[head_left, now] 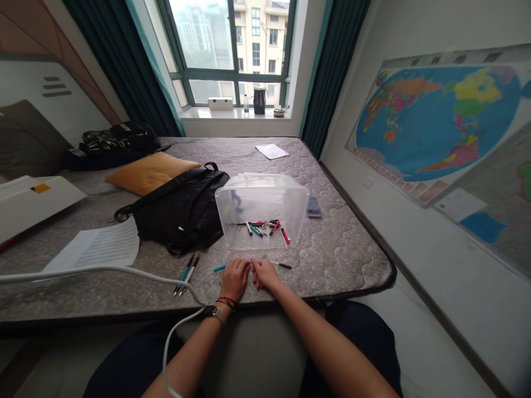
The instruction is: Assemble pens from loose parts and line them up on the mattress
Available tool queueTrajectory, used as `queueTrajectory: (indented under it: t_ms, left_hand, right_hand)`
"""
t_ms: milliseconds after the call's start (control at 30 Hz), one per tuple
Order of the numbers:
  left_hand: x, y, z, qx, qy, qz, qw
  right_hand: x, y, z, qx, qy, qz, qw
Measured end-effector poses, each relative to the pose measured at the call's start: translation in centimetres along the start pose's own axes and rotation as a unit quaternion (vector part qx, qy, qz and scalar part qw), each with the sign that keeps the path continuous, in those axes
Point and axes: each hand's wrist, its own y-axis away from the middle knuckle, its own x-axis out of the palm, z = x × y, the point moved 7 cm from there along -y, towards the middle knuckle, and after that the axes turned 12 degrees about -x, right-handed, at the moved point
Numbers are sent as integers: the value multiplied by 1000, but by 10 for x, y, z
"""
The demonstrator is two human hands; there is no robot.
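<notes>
My left hand and my right hand meet at the near edge of the mattress, fingertips bent in close to each other. Both look closed; whatever sits between the fingers is too small and covered to name. A teal pen part pokes out to the left of my left hand. Beside my right hand lies a thin piece with a black end. Just beyond the hands is a clear plastic box, with several black, red, teal and white pen parts at its bottom. Several pens lie side by side further left.
A white cable runs across the left side and past my left wrist. Left of the box are a black backpack, a printed sheet and an orange pillow. Small flat grey items lie right of the box.
</notes>
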Motion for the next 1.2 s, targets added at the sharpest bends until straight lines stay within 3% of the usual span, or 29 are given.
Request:
queueTrajectory:
  t_ms: [367,733,833,933,1067,1200]
  left_hand:
    - [1,1,-3,6,26,33,999]
    - [8,1,12,-25,46,-1,999]
    - [8,0,15,-40,69,-7,997]
    - [8,0,17,-48,89,-9,995]
    - [7,0,19,-59,107,-13,992]
    - [4,-1,19,-61,122,-17,991]
  right_hand:
    - [-3,3,-2,-91,7,-22,996]
    - [-6,4,-6,-31,-44,-1,999]
    - [-23,-12,9,-56,10,-1,998]
    - [-56,-42,35,-90,119,-44,988]
    - [-100,-87,64,-85,312,-96,941]
    - [-119,-114,74,-78,398,-107,908]
